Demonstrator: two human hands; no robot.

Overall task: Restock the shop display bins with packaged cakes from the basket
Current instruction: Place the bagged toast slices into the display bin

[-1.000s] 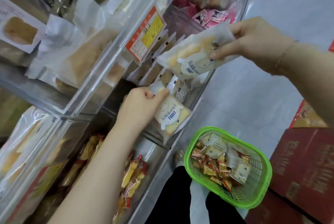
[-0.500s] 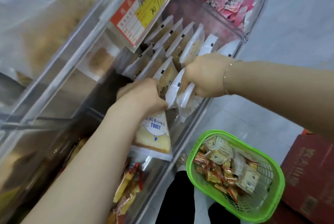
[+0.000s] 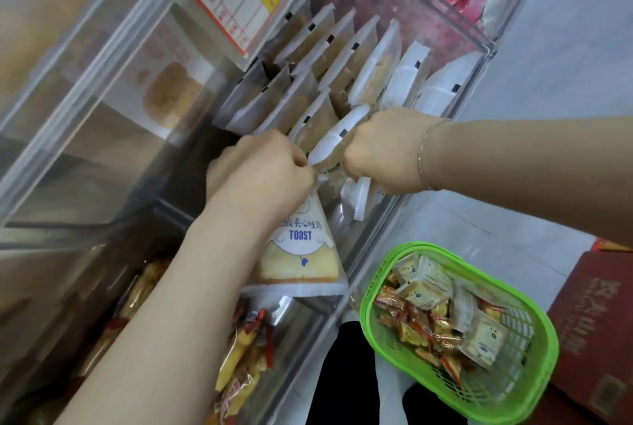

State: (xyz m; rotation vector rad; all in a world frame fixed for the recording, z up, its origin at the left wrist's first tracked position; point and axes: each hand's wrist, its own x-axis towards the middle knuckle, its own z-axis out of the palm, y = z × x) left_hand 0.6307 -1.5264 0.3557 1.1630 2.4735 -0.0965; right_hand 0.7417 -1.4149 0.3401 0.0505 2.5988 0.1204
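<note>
We note bare forearms, no sleeves; thin metal bracelet [image 3: 424, 154] on right wrist; dark trousers [image 3: 337, 380] below.

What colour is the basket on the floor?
Bright green: the basket has slotted plastic walls, seen best in the head view, its only view.

Pale tiled floor [image 3: 534, 58], red cartons [image 3: 596, 315] at right.

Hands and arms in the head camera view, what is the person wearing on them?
Both forearms are bare, with no sleeves in view and no gloves. The right hand has a thin, pale metal chain bracelet around its wrist. The left hand and its wrist show no jewellery or watch. No rings are visible on either hand.
</note>
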